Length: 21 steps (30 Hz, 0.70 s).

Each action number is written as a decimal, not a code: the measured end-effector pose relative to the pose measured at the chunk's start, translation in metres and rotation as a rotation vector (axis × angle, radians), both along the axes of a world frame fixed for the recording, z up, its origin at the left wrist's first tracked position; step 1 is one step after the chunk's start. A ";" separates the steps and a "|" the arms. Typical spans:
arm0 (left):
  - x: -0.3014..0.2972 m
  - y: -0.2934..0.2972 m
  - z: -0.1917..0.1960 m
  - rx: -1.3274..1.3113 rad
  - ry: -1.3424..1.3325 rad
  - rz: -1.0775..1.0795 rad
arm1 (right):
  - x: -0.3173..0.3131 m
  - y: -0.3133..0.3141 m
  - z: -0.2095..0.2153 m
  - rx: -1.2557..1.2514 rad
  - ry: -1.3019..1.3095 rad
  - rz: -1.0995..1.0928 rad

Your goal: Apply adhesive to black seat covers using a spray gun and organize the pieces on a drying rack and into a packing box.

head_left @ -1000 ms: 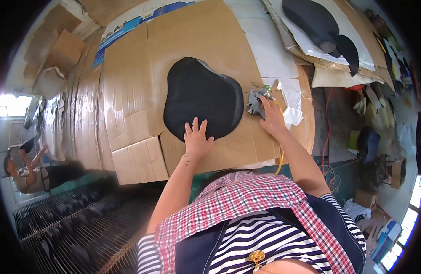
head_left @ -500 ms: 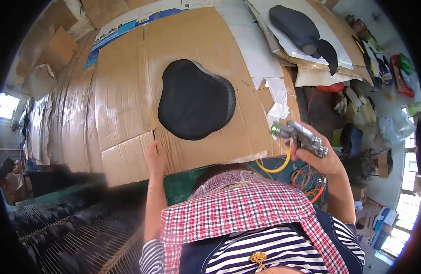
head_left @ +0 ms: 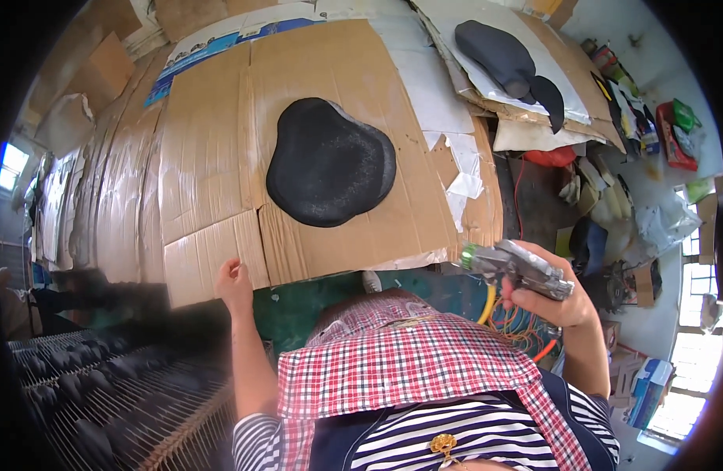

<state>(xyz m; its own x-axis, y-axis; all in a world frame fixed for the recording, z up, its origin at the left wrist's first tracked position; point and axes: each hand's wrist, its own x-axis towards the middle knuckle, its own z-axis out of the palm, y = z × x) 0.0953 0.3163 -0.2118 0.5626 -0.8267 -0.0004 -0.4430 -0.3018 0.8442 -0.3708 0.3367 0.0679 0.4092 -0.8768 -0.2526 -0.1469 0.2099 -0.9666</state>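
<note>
My right hand (head_left: 562, 302) is wrapped round a metal spray gun (head_left: 518, 268) with a green ring near its nozzle. The gun points left and is held off the right front edge of the cardboard. A black, rounded three-lobed pad (head_left: 326, 165) lies flat on the cardboard sheet (head_left: 208, 141). Pale speckles cover its right and lower parts. My left hand (head_left: 234, 286) is over the near left edge of the cardboard, fingers curled in, with nothing visible in them. It is apart from the pad.
A yellow hose (head_left: 488, 304) hangs below the gun, near coiled orange cables (head_left: 518, 323). More dark pads (head_left: 495, 56) lie on a white-topped stack at the back right. A wire rack with dark pieces (head_left: 102, 392) stands at the lower left.
My left hand has moved left, its fingers now curled. The spray gun has shifted slightly right and down. Pale speckles now show across the pad's right and lower surface.
</note>
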 end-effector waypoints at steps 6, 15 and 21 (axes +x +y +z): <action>-0.029 -0.015 -0.006 -0.022 0.018 -0.052 | 0.008 -0.017 -0.006 -0.190 0.017 -0.268; -0.047 -0.050 -0.005 0.116 -0.095 -0.040 | -0.032 0.005 0.008 -0.031 0.124 -0.125; -0.093 -0.101 -0.023 0.160 -0.187 -0.158 | -0.014 -0.029 0.001 -0.234 -0.086 -0.158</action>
<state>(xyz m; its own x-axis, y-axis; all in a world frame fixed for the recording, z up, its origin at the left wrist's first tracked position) 0.0026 0.2154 -0.2350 0.4296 -0.9018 -0.0461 -0.6384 -0.3394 0.6908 -0.3847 0.3081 0.0692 0.2737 -0.9618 -0.0063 -0.0457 -0.0065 -0.9989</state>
